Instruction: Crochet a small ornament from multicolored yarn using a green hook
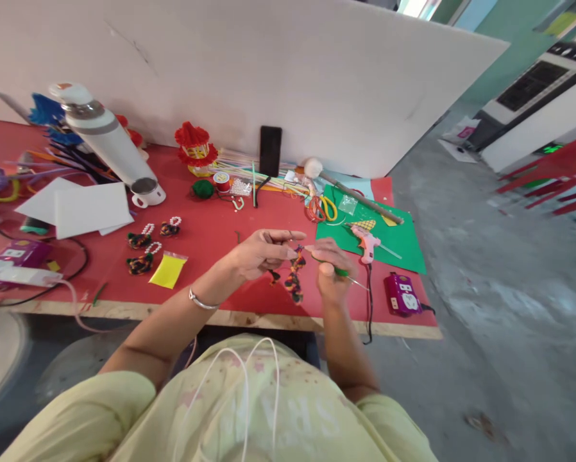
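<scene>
My left hand (pixel 263 252) is closed above the front of the red table, its thumb and fingers pinching the top of a multicoloured yarn piece (pixel 294 282). The dark, orange and red strand dangles below the fingertips. Close by on the right, my right hand (pixel 335 264) is wrapped round a green-handled crochet hook (pixel 342 272). A thin metal end of it sticks out toward the lower right; its other tip is hidden near the yarn. Left of my hands lie several similar yarn pieces with white bead loops (pixel 140 263), beside a yellow packet (pixel 169 270).
A pink glue gun (pixel 366 242) lies on a green sheet (pixel 408 247), near a purple power socket (pixel 403 294). Scissors (pixel 327 208), a phone (pixel 270 151), green yarn (pixel 203 188) and a red lantern craft (pixel 195 151) are further back. A flask (pixel 110 141) and white cards (pixel 93 208) occupy the left.
</scene>
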Available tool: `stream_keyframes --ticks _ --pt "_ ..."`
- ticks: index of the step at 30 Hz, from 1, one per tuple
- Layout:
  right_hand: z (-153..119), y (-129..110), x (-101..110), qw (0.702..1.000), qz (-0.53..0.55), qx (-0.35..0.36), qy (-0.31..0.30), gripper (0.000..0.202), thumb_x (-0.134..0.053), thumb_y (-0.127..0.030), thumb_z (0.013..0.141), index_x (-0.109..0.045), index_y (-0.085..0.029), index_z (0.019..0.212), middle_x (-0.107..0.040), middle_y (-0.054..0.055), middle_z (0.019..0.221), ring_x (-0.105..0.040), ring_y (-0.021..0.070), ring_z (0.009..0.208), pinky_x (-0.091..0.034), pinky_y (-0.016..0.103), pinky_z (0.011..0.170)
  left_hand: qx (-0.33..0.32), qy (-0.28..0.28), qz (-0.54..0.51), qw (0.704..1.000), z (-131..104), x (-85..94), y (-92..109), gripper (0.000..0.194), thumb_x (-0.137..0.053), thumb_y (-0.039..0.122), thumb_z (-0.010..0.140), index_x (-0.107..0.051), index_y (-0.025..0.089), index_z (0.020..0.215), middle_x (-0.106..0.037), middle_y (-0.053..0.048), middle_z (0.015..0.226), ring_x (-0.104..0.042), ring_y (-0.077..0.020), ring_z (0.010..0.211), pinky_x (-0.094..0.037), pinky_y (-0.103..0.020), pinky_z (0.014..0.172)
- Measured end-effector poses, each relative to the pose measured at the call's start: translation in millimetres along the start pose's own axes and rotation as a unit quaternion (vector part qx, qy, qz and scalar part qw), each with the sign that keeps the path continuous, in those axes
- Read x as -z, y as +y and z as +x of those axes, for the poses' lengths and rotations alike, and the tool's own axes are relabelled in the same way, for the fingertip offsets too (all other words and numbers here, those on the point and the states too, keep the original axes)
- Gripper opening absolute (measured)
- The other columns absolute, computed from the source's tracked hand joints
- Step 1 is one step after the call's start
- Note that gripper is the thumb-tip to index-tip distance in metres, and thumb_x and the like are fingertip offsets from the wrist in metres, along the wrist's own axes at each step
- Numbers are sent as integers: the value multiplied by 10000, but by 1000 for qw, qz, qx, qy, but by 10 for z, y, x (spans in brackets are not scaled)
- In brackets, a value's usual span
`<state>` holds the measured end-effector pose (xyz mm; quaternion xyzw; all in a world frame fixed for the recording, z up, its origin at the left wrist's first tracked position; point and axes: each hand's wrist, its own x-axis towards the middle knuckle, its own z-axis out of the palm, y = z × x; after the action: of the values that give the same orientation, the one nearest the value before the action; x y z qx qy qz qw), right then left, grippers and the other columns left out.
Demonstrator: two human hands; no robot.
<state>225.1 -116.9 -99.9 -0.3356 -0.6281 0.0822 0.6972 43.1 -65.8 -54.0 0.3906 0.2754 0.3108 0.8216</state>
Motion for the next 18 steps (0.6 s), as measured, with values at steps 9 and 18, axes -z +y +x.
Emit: stream_keyframes --ticks 9,18 --pt "432 -156 402 979 20 1 -202 250 -763 -518 896 -844 -304 998 -855 53 901 -792 239 829 -617 423 719 25 -42 53 997 23 183 104 483 -955 152 599 -842 112 1067 -599 12 609 -395 -34 458 -205 -207 436" --pt "273 -2 375 957 173 -123 -196 296 -720 -569 908 -830 -294 889 -816 31 766 -772 219 723 -623 408 699 44 -74 105 991 17 165 157 437 -926 139 575 -856 116 1006 -736 -68 693 -572 -97 520 -359 -217 478"
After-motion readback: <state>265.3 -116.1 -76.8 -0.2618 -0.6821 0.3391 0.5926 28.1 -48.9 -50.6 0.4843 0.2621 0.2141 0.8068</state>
